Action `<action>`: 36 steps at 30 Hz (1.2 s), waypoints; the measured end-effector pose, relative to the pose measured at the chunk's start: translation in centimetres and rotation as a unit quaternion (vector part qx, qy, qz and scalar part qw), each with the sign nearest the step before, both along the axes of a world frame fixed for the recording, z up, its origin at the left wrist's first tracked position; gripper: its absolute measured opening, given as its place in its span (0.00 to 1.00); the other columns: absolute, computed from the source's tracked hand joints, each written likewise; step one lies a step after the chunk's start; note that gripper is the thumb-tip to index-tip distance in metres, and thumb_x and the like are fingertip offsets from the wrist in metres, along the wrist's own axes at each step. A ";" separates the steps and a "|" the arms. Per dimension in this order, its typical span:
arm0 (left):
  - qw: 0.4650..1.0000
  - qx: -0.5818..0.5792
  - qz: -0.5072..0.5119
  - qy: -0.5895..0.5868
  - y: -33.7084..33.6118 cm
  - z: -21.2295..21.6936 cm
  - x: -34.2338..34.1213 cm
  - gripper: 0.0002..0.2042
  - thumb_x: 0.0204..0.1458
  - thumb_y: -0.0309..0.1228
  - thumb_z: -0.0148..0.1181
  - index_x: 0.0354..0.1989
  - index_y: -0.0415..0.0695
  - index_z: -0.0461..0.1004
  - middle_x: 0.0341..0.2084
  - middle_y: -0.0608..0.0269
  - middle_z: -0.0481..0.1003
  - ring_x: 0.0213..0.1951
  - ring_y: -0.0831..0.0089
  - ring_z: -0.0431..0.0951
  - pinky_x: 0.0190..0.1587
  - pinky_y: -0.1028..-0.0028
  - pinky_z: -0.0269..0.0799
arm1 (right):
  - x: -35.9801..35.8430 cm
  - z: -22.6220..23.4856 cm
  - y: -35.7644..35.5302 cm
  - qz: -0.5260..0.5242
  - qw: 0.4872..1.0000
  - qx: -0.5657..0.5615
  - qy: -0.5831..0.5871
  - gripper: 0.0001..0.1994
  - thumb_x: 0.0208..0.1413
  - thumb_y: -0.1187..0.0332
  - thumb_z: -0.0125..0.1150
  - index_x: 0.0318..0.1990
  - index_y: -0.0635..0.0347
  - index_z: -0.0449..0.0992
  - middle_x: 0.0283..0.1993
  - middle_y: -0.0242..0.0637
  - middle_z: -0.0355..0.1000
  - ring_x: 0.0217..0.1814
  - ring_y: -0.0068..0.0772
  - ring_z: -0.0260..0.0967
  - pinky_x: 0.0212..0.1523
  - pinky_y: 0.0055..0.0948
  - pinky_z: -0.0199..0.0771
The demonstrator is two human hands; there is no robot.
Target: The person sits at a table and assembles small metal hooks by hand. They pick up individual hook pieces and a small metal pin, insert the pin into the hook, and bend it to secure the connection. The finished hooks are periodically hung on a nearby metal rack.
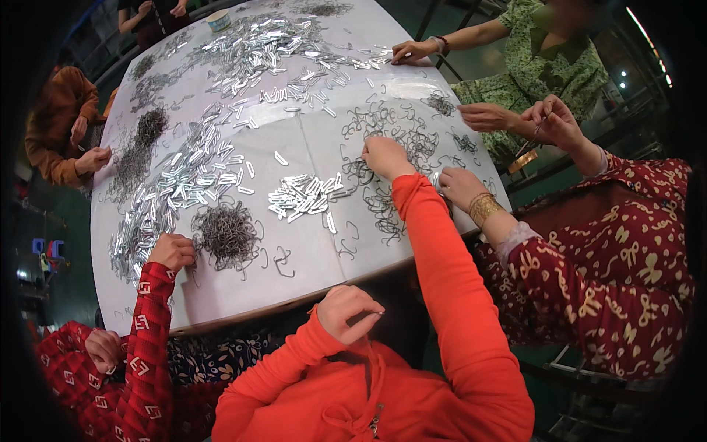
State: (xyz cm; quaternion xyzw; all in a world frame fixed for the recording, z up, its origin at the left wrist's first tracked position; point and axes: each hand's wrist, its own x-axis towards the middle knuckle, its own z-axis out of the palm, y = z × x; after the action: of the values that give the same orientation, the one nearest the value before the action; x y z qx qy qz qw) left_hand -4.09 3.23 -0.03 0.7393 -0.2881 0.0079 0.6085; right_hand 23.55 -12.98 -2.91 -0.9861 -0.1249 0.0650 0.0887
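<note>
One desk, white-topped, its near edge running before the wearer. Wire hooks, grey, thin and bent, loosely strewn over the right-hand part of the top; a few strays near the front edge. Right hand, orange-red sleeve, arm extended, lowered at the left side of these hooks; grip of bunched fingers, turned down, and whether it pinches a hook cannot be told. Left hand, same sleeve, raised before the torso, off the desk; thumb and forefinger curve toward each other, with perhaps a small bit at the tips, too small to make out, so the state of that grip cannot be told. Flat metal strips, shiny and narrow, one small heap left of the hooks. Dark wire heap, dense and tangled, further left. Larger strip spread, along the left side and on to the far end. Tub, small, at the far edge. Co-workers' hands, several: one in a red patterned sleeve beside the dark heap; one wearing gold bangles just right of the hooks.
</note>
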 end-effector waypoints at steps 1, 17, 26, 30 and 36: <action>1.000 0.002 -0.001 -0.003 0.2 -0.3 -0.1 0.06 0.42 0.22 0.62 0.31 0.43 0.79 0.27 0.64 0.75 0.31 0.69 0.74 0.37 0.71 0.68 | -0.4 -0.2 -0.2 -0.006 1.000 -0.017 0.000 0.07 0.50 0.66 0.57 0.33 0.57 0.78 0.37 0.43 0.76 0.41 0.47 0.73 0.41 0.43 0.73; 0.999 0.006 -0.016 -0.035 -0.4 -0.8 -1.7 0.06 0.42 0.22 0.61 0.30 0.44 0.78 0.27 0.66 0.76 0.30 0.69 0.75 0.36 0.72 0.67 | -10.2 1.0 -4.1 -0.170 0.766 0.617 -0.062 0.09 0.54 0.77 0.56 0.42 0.70 0.70 0.31 0.35 0.73 0.31 0.23 0.72 0.32 0.21 0.74; 0.998 -0.014 0.056 0.018 -0.9 0.7 -1.4 0.06 0.43 0.19 0.59 0.31 0.41 0.76 0.26 0.62 0.75 0.29 0.67 0.74 0.36 0.72 0.68 | -26.2 5.5 -4.7 -0.089 0.571 0.788 0.210 0.02 0.54 0.77 0.56 0.35 0.64 0.71 0.34 0.31 0.69 0.37 0.19 0.65 0.41 0.19 0.65; 0.995 -0.011 0.073 0.061 -1.0 1.1 -1.1 0.06 0.44 0.20 0.60 0.31 0.40 0.77 0.28 0.61 0.75 0.30 0.71 0.74 0.35 0.75 0.68 | -29.4 5.3 -3.6 -0.060 0.578 0.782 0.226 0.03 0.53 0.77 0.57 0.34 0.62 0.71 0.38 0.28 0.66 0.42 0.18 0.60 0.46 0.20 0.60; 0.995 0.003 0.083 0.057 -1.4 1.1 -1.1 0.05 0.44 0.20 0.60 0.31 0.40 0.77 0.28 0.60 0.75 0.30 0.72 0.74 0.35 0.76 0.68 | -30.1 4.2 -3.2 -0.073 0.550 0.796 0.241 0.03 0.54 0.76 0.59 0.34 0.61 0.71 0.38 0.27 0.64 0.42 0.18 0.60 0.46 0.19 0.60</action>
State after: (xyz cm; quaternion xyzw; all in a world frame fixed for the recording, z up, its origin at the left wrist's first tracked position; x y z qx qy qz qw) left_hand -5.21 1.86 1.02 0.7619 -0.1906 0.0156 0.6189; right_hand -6.56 -16.21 1.32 -0.4654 -0.0274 0.1680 0.8686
